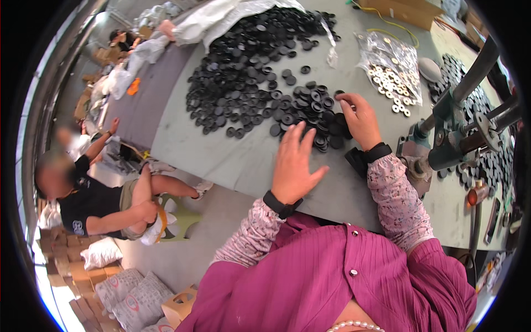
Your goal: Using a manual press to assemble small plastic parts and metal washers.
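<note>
Tons of small round black caps on this grey-green surface, most of them in one big pile toward the far side, w/ a smaller heap nearer the person. L hand has its fingers spread wide, nothing in its grip afaict; the fingertips are right at the near edge of the small heap, but can't tell if they're actually touching. R hand is at the right side of that heap, fingers bent and partway closed, w/ a cap just by the index fingertip. Can't tell if it's pinched or just lying there tbh. Black band on the L wrist, another on the R, both sleeves light w/ a small floral print. Past the R hand there's a clear plastic bag w/ pale rings in and around its near end, then a cardboard box at the far edge. Off to the right, a green metal machine stands on the surface, w/ more dark discs beyond it. Over on the left, a co-worker in a black tee sits apart from the surface, near stacked boxes and sacks.
</note>
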The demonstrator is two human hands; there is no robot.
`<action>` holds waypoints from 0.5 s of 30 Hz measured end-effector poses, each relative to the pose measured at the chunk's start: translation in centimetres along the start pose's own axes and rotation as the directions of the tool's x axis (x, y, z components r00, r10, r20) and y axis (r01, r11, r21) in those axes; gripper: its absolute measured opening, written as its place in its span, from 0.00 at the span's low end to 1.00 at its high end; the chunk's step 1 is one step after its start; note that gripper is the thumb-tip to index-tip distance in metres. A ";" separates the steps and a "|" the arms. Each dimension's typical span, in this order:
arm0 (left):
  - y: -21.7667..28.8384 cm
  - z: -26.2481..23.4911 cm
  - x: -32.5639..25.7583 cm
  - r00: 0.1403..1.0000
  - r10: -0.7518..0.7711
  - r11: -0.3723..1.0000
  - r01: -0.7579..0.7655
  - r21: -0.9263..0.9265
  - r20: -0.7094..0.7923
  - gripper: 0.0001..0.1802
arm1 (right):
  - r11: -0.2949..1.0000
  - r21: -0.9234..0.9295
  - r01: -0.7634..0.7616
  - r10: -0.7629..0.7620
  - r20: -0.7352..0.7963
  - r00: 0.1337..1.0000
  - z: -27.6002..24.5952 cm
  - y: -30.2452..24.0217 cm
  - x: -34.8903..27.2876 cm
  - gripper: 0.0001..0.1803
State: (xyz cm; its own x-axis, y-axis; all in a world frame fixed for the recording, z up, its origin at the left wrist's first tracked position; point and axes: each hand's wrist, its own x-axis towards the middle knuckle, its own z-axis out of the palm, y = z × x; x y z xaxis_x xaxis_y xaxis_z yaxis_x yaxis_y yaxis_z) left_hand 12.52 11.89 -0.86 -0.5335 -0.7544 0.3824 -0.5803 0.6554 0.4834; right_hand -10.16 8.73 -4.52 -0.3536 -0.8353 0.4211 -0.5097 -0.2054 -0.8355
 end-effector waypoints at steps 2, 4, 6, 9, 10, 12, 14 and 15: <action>0.4 1.7 1.6 0.986 0.073 0.997 -0.069 -0.033 0.147 0.38 | 0.998 -0.042 -0.050 0.051 0.016 0.999 -1.4 -0.1 -0.3 0.11; 0.0 3.0 3.0 0.914 0.249 0.964 -0.265 0.009 0.322 0.42 | 0.893 -0.429 0.139 -0.066 0.181 0.981 -2.1 0.1 -0.7 0.15; -1.3 3.7 3.9 0.887 0.265 0.954 -0.299 0.031 0.378 0.41 | 0.854 -0.508 0.108 0.035 0.263 0.964 -2.8 -0.6 -1.3 0.18; -3.7 3.4 5.6 0.837 0.304 0.925 -0.373 0.069 0.454 0.36 | 0.820 -0.566 0.087 0.142 0.348 0.927 -3.6 -0.6 -1.6 0.22; -4.7 2.8 6.0 0.834 0.308 0.919 -0.386 0.085 0.457 0.36 | 0.844 -0.531 0.072 0.154 0.369 0.917 -3.7 -1.0 -1.5 0.23; -6.6 1.8 6.8 0.837 0.307 0.909 -0.399 0.120 0.453 0.34 | 0.866 -0.498 0.045 0.173 0.383 0.907 -3.5 -1.4 -1.5 0.24; -8.7 0.8 7.7 0.843 0.275 0.910 -0.384 0.158 0.463 0.34 | 0.888 -0.459 0.014 0.178 0.372 0.911 -2.9 -1.6 -1.3 0.23; -9.7 0.4 8.4 0.851 0.245 0.908 -0.369 0.197 0.465 0.34 | 0.889 -0.458 0.010 0.178 0.367 0.913 -2.8 -1.5 -1.0 0.23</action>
State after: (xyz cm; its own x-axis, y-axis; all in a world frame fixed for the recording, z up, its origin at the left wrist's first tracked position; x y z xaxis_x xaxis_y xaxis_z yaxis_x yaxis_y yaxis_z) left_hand 13.43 -0.79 -2.69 -0.8822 -0.4645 0.0776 -0.4512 0.8809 0.1430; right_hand -11.18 11.32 -2.71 -0.1261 -0.9863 0.1060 -0.8156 0.0423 -0.5771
